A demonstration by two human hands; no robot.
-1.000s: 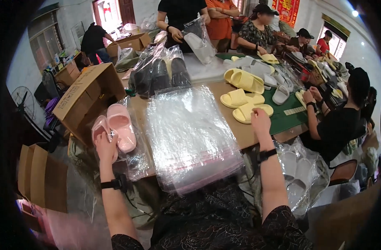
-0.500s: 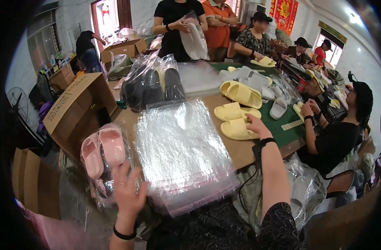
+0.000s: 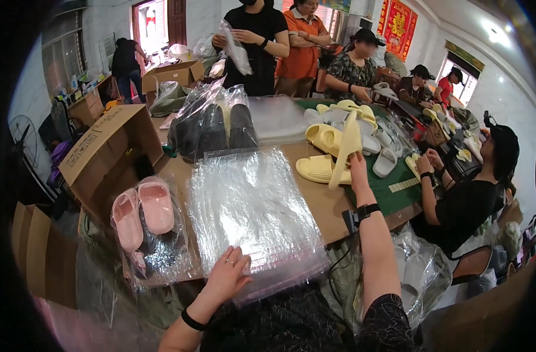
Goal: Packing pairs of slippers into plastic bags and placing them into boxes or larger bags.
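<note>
A stack of plastic bags [image 3: 250, 205] lies at the near edge of the table [image 3: 333, 218], a bagged slipper pair [image 3: 156, 208] to its left, an opened carton [image 3: 107, 139] behind that pair. Bagged footwear [image 3: 213, 135] sits behind the stack; rightward lie loose slippers [image 3: 385, 164], some on a mat [image 3: 390, 201].

Fan [image 3: 23, 138]: round and dark, at the far left.
Back cardboard box [image 3: 173, 79]: brown, past the counter.
Door [image 3: 176, 22]: dark brown, beside a bright doorway [image 3: 151, 35].
Poster [image 3: 395, 29]: red and gold, high up.
Light [image 3: 495, 30]: bright white, overhead.
Person in orange [image 3: 299, 58]: standing, arms folded.
</note>
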